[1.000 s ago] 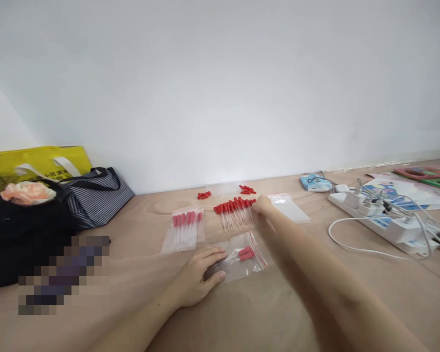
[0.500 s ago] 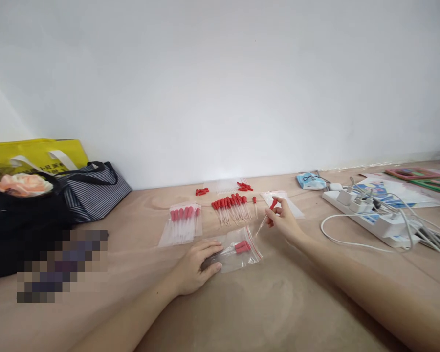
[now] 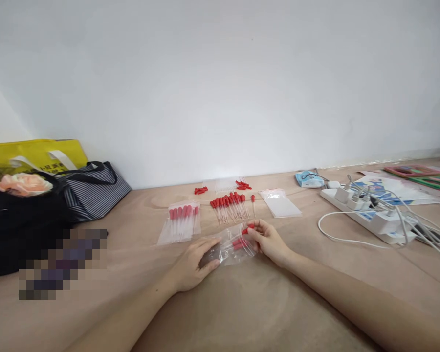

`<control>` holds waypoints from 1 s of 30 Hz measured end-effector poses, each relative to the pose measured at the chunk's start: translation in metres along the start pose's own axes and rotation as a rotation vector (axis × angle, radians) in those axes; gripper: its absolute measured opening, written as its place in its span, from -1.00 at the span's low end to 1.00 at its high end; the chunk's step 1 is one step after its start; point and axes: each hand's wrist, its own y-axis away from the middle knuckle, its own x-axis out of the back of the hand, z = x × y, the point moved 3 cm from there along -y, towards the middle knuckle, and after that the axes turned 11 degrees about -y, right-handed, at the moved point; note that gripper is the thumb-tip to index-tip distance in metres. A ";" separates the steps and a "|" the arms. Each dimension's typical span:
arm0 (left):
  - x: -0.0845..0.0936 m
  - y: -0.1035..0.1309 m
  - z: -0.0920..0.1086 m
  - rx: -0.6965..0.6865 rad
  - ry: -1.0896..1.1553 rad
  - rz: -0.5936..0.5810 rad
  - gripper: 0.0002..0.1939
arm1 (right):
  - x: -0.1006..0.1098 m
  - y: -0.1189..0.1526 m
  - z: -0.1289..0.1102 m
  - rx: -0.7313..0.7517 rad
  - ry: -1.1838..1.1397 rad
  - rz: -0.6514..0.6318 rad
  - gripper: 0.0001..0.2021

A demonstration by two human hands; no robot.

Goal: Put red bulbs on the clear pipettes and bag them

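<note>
A clear zip-lock bag (image 3: 225, 252) lies in front of me with red-bulbed droppers (image 3: 238, 243) inside. My left hand (image 3: 196, 264) holds the bag's left end, thumb on the near side and fingers on the far side. Pinched in my right hand (image 3: 269, 242) is another dropper by its red bulb (image 3: 248, 230), at the bag's open right end; its tube is hard to make out through the plastic. Beyond the bag lies a row of loose droppers (image 3: 229, 205), with a single dropper (image 3: 253, 203) at its right. Filled bags of droppers (image 3: 179, 225) rest to the left.
Flat clear bags (image 3: 280, 203) lie at the right. Loose red bulbs (image 3: 201, 190) and clear tubes (image 3: 223, 185) are near the wall. A white power strip (image 3: 363, 217) with cables stands farther right, near a blue packet (image 3: 309, 179). Bags (image 3: 95, 190) fill the left side.
My right hand has moved left and toward me, bringing the dropper from beside the flat bags to the mouth of the held bag. My left hand has stayed nearly in place.
</note>
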 end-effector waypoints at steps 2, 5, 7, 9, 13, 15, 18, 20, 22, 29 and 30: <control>0.000 0.000 0.000 -0.007 0.001 0.001 -0.56 | -0.004 0.001 0.000 -0.034 0.023 -0.068 -0.70; -0.001 0.000 0.000 -0.010 0.001 0.007 -0.56 | -0.009 0.002 -0.002 -0.118 0.091 -0.161 -0.72; -0.001 0.000 0.000 -0.007 0.002 0.006 -0.57 | -0.009 0.000 -0.003 -0.143 0.169 -0.154 -0.74; -0.001 0.000 0.000 -0.004 0.005 0.005 -0.57 | -0.006 -0.002 -0.002 -0.123 0.236 -0.090 -0.76; -0.001 0.000 -0.001 0.016 0.001 0.002 -0.57 | -0.004 -0.005 0.004 -0.085 0.330 -0.095 -0.81; -0.001 0.000 -0.001 0.020 -0.006 0.005 -0.59 | -0.003 -0.005 0.007 -0.080 0.342 -0.142 -0.78; -0.001 -0.001 0.000 0.006 -0.003 0.013 -0.63 | 0.004 -0.012 0.001 0.008 0.385 -0.099 -0.77; -0.001 -0.001 0.000 0.003 -0.001 0.012 -0.63 | 0.013 -0.025 -0.009 0.119 0.539 0.015 -0.82; -0.002 -0.001 -0.001 0.006 -0.007 0.005 -0.62 | 0.024 -0.045 -0.020 0.186 0.760 0.159 -0.88; -0.003 0.000 -0.002 0.020 0.031 0.005 -0.62 | 0.033 -0.116 -0.025 0.127 0.909 0.339 -0.82; -0.003 0.000 -0.001 0.019 0.034 0.005 -0.62 | 0.031 -0.123 -0.022 0.112 0.919 0.339 -0.85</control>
